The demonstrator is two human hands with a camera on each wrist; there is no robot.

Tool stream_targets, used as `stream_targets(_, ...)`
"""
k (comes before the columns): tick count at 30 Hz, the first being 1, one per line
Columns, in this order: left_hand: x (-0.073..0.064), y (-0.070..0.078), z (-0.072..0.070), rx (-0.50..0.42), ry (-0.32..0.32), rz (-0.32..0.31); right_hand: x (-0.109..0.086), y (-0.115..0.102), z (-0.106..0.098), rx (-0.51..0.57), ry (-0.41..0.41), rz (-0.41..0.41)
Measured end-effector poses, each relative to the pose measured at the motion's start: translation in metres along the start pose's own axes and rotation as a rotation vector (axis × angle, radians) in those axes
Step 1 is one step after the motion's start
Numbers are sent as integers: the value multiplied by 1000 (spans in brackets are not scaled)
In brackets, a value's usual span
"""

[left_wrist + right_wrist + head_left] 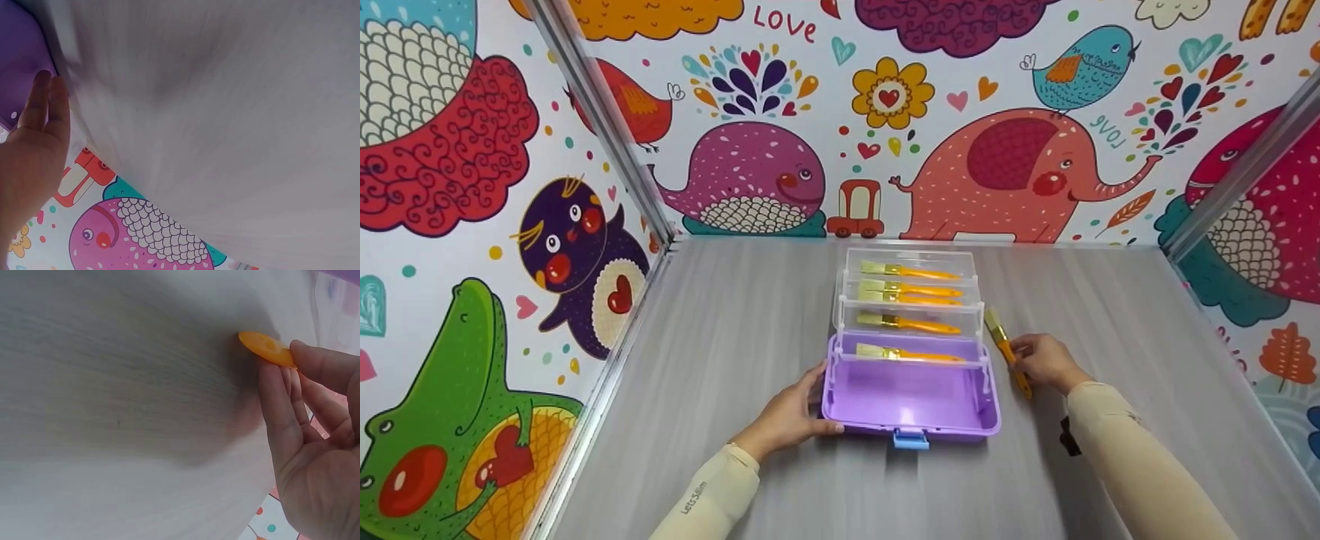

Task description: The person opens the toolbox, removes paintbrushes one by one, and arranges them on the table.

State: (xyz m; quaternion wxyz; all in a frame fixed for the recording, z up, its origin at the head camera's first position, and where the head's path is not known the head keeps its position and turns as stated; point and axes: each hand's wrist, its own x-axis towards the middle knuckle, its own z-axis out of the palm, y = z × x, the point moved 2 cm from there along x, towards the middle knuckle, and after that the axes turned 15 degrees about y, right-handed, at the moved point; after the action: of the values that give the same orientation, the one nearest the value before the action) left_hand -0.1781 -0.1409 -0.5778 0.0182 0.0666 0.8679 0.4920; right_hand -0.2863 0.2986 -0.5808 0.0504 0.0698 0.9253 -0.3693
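Paintbrush (pixel 1003 345) slants between the purple box (pixel 911 390) and the right edge of the counter (pixel 720 360), bristles toward the far edge; the right hand (pixel 1048 361) pinches its handle between thumb and fingertips, likely for easy aiming. Whether the brush touches the counter I cannot tell. The left hand (pixel 791 412), fingers nearly straight, rests against the box's left side, thumb at the near-left corner, probably steadying it. Clear trays (pixel 910 304) spread toward the counter's far edge, seemingly to expose each tier; more brushes (pixel 930 327) lie along them, bristles leftward, apparently fitting best lengthwise. "LOVE" shows on the patterned wall (pixel 1020 60); the left sleeve (pixel 712 487) appears to read "LetsSlim".
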Motion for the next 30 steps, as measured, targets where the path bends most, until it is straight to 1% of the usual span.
stream_targets(5,0,2,0,-14,-6,-3,-1,1,-1,-11,13,-7)
stream_targets(16,1,1,1,-6,-1,8,-1,1,-4,-50,45,-16)
stream_targets(23,0,0,1,-34,-4,26,-4,0,-5,-68,88,-81)
stream_targets(25,0,0,1,-32,-4,21,-3,0,-4,-72,92,-73)
stream_targets(27,0,-1,1,-35,-3,20,-3,1,-3,-73,79,-68)
stream_targets(30,1,-2,1,-39,-3,17,-1,2,-1,-73,65,-39)
